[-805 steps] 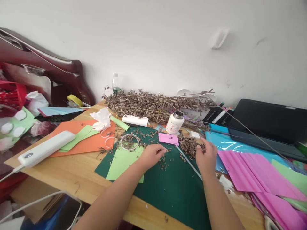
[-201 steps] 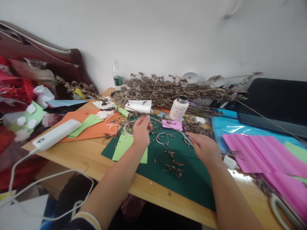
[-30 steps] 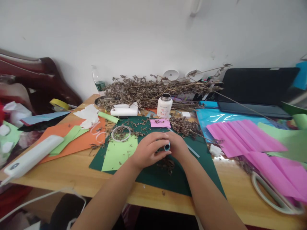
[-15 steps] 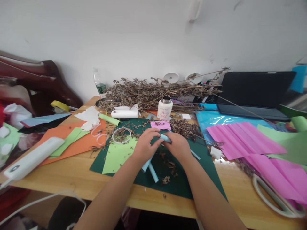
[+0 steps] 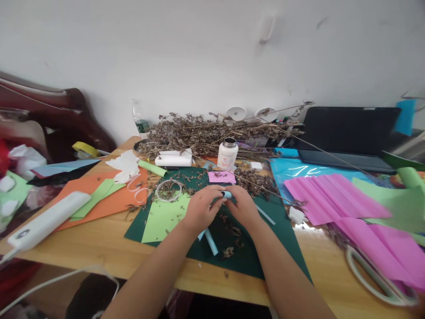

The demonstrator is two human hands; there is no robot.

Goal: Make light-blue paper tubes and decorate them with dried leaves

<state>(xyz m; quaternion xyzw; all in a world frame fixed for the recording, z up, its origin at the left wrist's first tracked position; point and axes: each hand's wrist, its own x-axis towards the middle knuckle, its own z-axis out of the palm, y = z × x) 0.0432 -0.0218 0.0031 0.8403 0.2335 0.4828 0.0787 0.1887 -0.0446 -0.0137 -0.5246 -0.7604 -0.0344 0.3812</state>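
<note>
Between my two hands is a small light-blue paper roll (image 5: 226, 194), held above the green cutting mat (image 5: 245, 252). My left hand (image 5: 204, 206) pinches its left end with fingers and thumb. On the other end, my right hand (image 5: 241, 204) closes its fingers; part of the roll is hidden behind them. Another light-blue paper tube (image 5: 211, 242) lies on the mat below my left wrist. A pink paper piece (image 5: 222, 177) rests just beyond my hands, in front of an open white bottle (image 5: 227, 154). Left of my hands lies a light-green sheet (image 5: 162, 219) sprinkled with dry leaf bits.
Dried leafy stems (image 5: 202, 130) are heaped along the wall. To the right are a black laptop (image 5: 348, 137), pink crepe paper (image 5: 335, 195) and scissors (image 5: 372, 279). A white power strip (image 5: 49, 219) and orange paper (image 5: 109, 199) lie left, near a ring of clear tape (image 5: 168, 190).
My hands have drawn closer together around the blue roll, and less of it shows between them. The view has tilted slightly.
</note>
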